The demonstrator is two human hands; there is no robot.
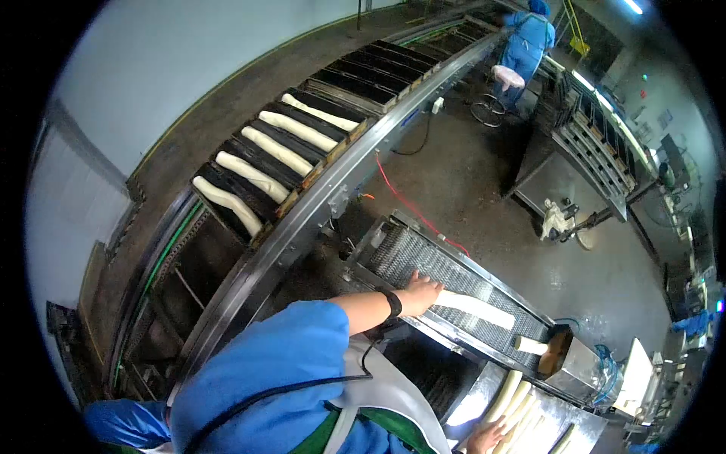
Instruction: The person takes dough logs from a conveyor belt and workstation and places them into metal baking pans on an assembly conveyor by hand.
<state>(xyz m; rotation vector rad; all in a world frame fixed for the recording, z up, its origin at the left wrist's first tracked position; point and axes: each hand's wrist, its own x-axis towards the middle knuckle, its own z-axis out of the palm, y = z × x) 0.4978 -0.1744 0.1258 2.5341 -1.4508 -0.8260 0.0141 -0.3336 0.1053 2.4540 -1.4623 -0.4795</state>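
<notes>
On a metal mesh conveyor (393, 256) lies a long pale dough roll (478, 309). My left hand (420, 294), with a black band at the wrist, is closed around its near-left end. A shorter dough piece (531, 346) lies further along the belt, at the mouth of a metal housing (578, 367). At the bottom, several dough rolls (516, 401) lie side by side on a shiny metal table (582, 424). My right hand (485, 437) rests at their near-left side with its fingers stretched out, touching the dough; its lower part is cut off by the frame.
Left of me runs a curved conveyor (299, 227) carrying dark trays (363, 76), several with one dough strip (227, 203) each. A person in blue (529, 41) stands at the far end near a pink-topped stool (507, 76). A metal rack (590, 144) stands to the right.
</notes>
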